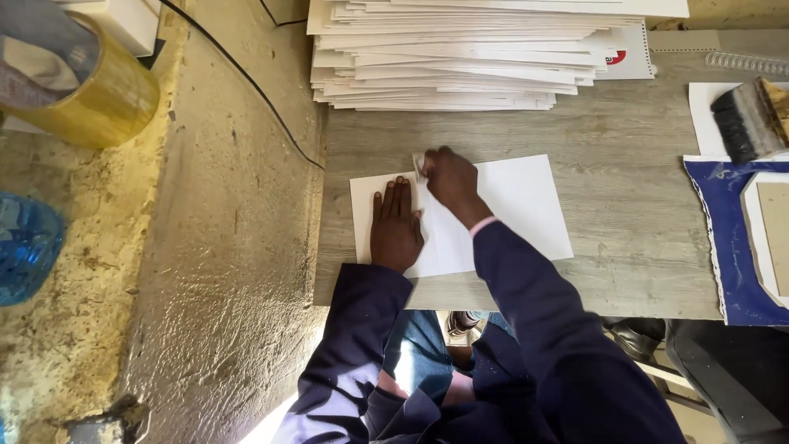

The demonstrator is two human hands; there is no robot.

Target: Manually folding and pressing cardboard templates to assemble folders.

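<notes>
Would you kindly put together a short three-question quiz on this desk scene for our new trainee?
1. True or false: the left hand lies flat on the white sheet.
2. What does the right hand grip? A) a small pale tool B) the brush C) the tape roll
3. Where is the paper stack relative to the sheet?

Key:
1. True; the fingers are spread on its left part.
2. A; it is pressed to the sheet near the upper edge.
3. Beyond it, at the far edge of the table.
</notes>
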